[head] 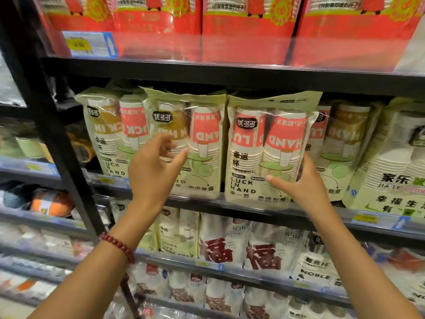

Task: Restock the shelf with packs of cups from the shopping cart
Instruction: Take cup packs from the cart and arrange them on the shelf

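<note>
The pack (259, 143) stands nearer than the rest of its row, and its bottom edge seems to hang in front of the shelf lip (368, 221). It is held on one side only. If that grip slackens on the glossy film before the base is fully on the shelf, I judge the pack could tip forward and fall. The slot looks tight. A hard push could wedge the pack against the left pack (202, 134), crumple the wrap or skew the packs behind.

Both forearms reach up and away from the camera, and the left wrist wears a bead bracelet (117, 247). The left hand (151, 171) is open with its fingers spread and blurred, just in front of the left pack. Whether it touches the pack I cannot tell. The right hand (301, 183) grips the pack's right edge low down, with the thumb lying across the front and the fingers going round the side, partly hidden. Farther up, red packs (248, 21) fill the top shelf. The cart is out of view.
</note>
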A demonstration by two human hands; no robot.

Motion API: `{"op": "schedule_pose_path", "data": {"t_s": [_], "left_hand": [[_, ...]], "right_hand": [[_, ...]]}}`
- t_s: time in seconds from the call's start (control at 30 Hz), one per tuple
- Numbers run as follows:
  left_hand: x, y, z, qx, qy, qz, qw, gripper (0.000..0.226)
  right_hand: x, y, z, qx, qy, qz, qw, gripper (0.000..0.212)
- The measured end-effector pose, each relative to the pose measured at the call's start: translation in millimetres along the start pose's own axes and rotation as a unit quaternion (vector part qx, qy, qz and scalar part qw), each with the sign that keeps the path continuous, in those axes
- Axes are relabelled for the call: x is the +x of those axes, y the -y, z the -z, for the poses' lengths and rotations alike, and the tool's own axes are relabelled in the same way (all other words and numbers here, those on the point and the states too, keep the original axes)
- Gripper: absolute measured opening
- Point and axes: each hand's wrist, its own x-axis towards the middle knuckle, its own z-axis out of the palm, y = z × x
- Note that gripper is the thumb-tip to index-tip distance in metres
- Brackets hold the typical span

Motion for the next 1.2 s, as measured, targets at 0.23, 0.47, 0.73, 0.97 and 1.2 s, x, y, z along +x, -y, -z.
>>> {"op": "schedule_pose_path", "data": {"t_s": [0.23, 0.47, 0.73, 0.97, 1.2], "left_hand": [[26, 68, 18, 0.112, 0.093, 0.053, 0.988, 0.056], [36, 73, 13, 0.100, 0.131, 0.000, 0.986, 0.037], [38, 78, 19, 0.040, 0.154, 0.009, 0.987, 0.038], [50, 104, 44, 0.008, 0.044, 0.061, 0.997, 0.039], [61, 142, 52, 0.089, -0.010, 0.102, 0.991, 0.076]], "right_hand": [[-11, -6, -19, -0.060, -0.046, -0.035, 0.997, 0.072], [-13, 2, -34, -0.079, -0.057, -0.033, 0.995, 0.068], [-13, 8, -30, -0.104, -0.024, -0.037, 0.994, 0.072], [-34, 74, -57, -0.112, -0.263, 0.128, 0.950, 0.072], [2, 119, -102, -0.179, -0.238, 0.247, 0.922, 0.059]]}}
